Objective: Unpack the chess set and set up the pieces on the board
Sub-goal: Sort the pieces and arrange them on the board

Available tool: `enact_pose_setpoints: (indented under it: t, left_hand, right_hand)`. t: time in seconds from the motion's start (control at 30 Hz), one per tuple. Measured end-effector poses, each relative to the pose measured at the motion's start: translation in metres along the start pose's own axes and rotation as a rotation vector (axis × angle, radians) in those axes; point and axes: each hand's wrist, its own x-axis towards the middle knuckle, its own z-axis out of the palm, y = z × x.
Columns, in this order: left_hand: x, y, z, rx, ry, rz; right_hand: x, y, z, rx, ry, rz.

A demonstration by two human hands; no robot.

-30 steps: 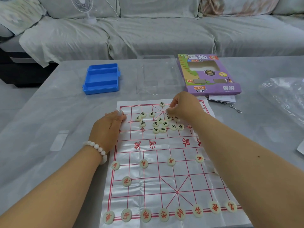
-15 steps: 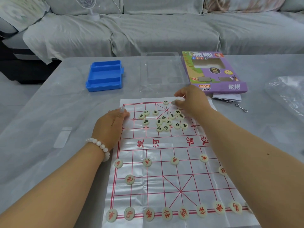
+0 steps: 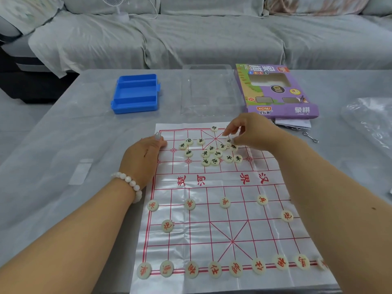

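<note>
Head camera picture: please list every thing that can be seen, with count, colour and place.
board sheet: one, white with red lines, on the table's near middle.
red-lettered pieces: sixteen visible, cream, set out in rows on the near half.
black-lettered pieces: about fifteen, cream, in a loose cluster on the far half; one stands alone on the far edge line.
blue case: one, open, far left of the board.
clear tray: one, transparent, beyond the board.
purple box: one, far right of the board.
plastic bag: one, clear, right edge.
sofa: one, grey cover, behind the table.
fan: one, white, on the sofa.
left hand: rests on the board's left edge.
right hand: pinches at the cluster.
</note>
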Motion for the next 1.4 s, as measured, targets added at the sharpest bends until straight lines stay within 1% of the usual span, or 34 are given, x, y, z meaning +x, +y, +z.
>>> enact_pose_setpoints:
  t: [0.07,0.17,0.23,0.37,0.47,0.63,0.7,0.97,1.17,1.23,1.4]
  left_hand:
    - [-0.001,0.001,0.0,-0.017,0.002,-0.008]
    - [-0.002,0.003,0.0,-0.032,0.003,-0.025]
    - [-0.001,0.003,0.0,-0.03,0.002,-0.029]
    - [-0.001,0.002,0.0,-0.023,-0.004,-0.024]
    - [-0.001,0.002,0.0,-0.017,0.002,-0.01]
    - [0.0,0.001,0.001,-0.048,0.003,-0.023]
    - [0.001,0.0,0.002,-0.053,0.003,-0.031]
    - [0.0,0.0,0.001,-0.069,0.018,-0.027]
    - [0.0,0.0,0.0,-0.053,0.016,-0.025]
    - [0.0,0.0,0.001,-0.051,0.012,-0.027]
    - [0.0,0.001,0.001,-0.046,0.008,-0.037]
  right_hand:
    - [-0.004,-0.002,-0.003,-0.013,-0.078,-0.021]
    - [-0.009,-0.006,-0.002,-0.14,-0.159,-0.051]
    - [-0.011,-0.008,0.002,-0.203,-0.172,-0.063]
    - [-0.011,-0.009,0.008,-0.217,-0.168,-0.054]
    - [-0.01,-0.01,0.003,-0.194,-0.114,-0.064]
    - [0.024,-0.021,0.005,-0.066,0.179,-0.065]
    - [0.041,-0.027,0.015,-0.052,0.228,-0.043]
    - [0.071,-0.033,0.036,-0.209,0.142,-0.032]
    - [0.072,-0.032,0.04,-0.184,0.11,-0.028]
    - [0.07,-0.031,0.036,-0.154,0.107,-0.036]
    - [0.051,-0.023,0.014,0.054,0.145,-0.017]
